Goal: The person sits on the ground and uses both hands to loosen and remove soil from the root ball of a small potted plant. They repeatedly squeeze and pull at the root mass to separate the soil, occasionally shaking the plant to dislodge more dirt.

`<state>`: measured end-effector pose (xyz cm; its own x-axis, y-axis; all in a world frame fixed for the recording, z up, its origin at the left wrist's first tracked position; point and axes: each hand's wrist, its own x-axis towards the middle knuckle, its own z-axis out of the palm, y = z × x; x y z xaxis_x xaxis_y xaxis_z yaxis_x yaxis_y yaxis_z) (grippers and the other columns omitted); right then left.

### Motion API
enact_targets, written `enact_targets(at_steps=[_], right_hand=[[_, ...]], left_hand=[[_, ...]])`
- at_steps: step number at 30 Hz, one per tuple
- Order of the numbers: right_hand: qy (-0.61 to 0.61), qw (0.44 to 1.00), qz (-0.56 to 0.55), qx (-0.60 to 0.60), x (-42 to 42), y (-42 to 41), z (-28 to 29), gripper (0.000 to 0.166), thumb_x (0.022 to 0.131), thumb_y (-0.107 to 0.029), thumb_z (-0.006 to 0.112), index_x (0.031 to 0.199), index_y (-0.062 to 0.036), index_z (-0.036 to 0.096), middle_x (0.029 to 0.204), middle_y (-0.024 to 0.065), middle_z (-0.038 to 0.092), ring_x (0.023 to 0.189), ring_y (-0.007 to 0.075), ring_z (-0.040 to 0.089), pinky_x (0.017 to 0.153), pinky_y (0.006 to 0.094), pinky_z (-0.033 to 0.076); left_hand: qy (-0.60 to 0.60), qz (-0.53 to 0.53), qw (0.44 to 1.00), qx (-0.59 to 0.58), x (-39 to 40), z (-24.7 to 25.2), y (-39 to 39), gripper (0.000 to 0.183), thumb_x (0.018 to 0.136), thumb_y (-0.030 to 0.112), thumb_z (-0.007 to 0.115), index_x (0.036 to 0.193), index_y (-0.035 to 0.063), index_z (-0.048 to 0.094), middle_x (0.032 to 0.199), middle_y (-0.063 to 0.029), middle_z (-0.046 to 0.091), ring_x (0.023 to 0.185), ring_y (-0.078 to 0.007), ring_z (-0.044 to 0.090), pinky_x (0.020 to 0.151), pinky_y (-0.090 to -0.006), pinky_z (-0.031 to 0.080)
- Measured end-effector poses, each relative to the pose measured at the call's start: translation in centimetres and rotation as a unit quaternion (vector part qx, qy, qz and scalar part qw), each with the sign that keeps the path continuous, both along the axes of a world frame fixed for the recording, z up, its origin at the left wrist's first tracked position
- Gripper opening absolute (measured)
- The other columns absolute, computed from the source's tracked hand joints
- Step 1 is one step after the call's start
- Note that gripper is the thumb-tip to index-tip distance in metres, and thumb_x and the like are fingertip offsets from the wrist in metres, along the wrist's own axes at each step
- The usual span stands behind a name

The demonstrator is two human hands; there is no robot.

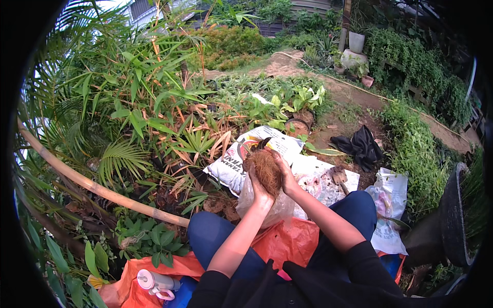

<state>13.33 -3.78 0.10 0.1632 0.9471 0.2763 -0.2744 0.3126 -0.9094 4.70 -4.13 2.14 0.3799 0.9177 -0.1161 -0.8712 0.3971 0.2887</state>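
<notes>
Between my two palms I hold a clump of brown fibre (266,173), which looks like coconut coir or a matted root ball. My left hand (259,188) cups its left and lower side. Along its right side lies my right hand (285,175). Beneath the clump, a clear plastic bag (248,206) sits between my knees. Just behind it rests a white printed sack of planting soil (227,169), its dark opening partly hidden by the clump. A soil-covered hand trowel (339,178) lies on a flat white sheet (323,169) right of my hands.
An orange tarp (287,235) spreads under my legs. At lower left stands a tumbler with a handle (158,283). A black cloth (362,148), a white plastic sack (391,208) and a large black pot (443,219) are on the right. A bamboo pole (104,188) crosses the left side.
</notes>
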Motion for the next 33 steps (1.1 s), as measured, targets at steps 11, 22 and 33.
enact_targets(at_steps=[11,22,33], right_hand=[[-0.041,0.979,0.196,-0.032,1.2,-0.8,3.0,0.091,0.067,-0.001,0.070,0.142,-0.0048,0.019,0.147,0.0109,0.020,0.135,0.0202,0.019,0.110,0.0327,0.016],[-0.138,0.970,0.201,0.011,2.7,0.0,3.0,0.088,0.067,0.005,0.066,0.141,-0.0080,0.021,0.141,0.0075,0.029,0.133,0.0204,0.022,0.110,0.0332,0.016],[-0.406,0.896,-0.154,0.096,-1.8,-1.8,4.4,0.053,0.081,-0.022,0.062,0.127,-0.0039,0.041,0.130,0.0149,0.044,0.122,0.0285,0.041,0.102,0.0383,0.032]], left_hand=[[-0.053,-0.053,0.996,0.049,-1.4,-1.6,2.7,0.057,0.086,0.048,0.043,0.129,0.0107,0.043,0.125,-0.0085,0.050,0.112,-0.0254,0.052,0.090,-0.0384,0.047],[-0.059,-0.067,0.994,0.068,-1.1,-0.9,2.5,0.059,0.084,0.049,0.042,0.128,0.0112,0.043,0.124,-0.0083,0.050,0.111,-0.0244,0.053,0.089,-0.0380,0.048],[-0.113,-0.055,0.989,0.084,-1.6,-4.0,4.3,0.046,0.092,0.038,0.035,0.128,0.0109,0.043,0.126,-0.0075,0.048,0.117,-0.0224,0.046,0.100,-0.0393,0.036]])
